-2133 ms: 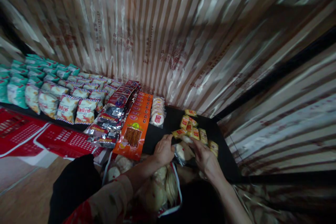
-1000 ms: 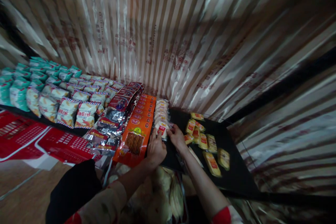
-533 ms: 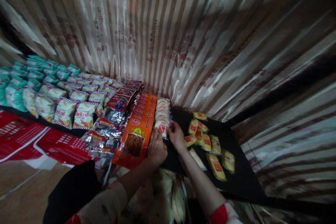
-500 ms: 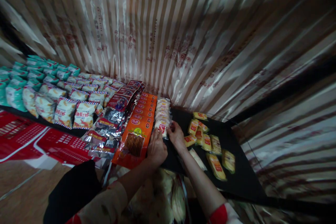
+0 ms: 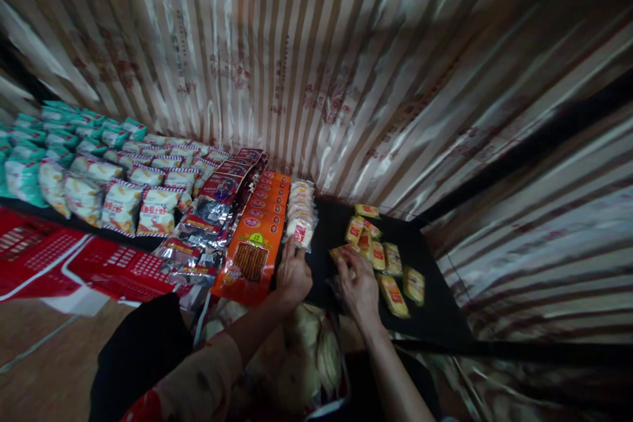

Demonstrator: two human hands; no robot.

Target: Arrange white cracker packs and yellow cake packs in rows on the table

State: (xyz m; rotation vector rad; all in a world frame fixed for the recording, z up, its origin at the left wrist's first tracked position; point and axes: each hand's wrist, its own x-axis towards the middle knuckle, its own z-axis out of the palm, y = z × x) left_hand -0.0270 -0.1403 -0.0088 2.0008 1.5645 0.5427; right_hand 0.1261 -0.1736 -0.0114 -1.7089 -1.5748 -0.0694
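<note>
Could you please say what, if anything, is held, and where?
Left hand apparently just touches the front white packet at its near edge; right hand: cannot tell.

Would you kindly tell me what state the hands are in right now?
Left hand: open, fingertips at the front white packet.
Right hand: fingers curled beside the yellow packets; whether it holds anything cannot be told.

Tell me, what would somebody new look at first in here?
Probably the bright orange packets, overlapping in a row near the picture's middle. Then maybe the teal bags crowded at the far left. On the right, yellow packets lie scattered by the right hand, while the left hand has its fingertips at the nearest white packet.
</note>
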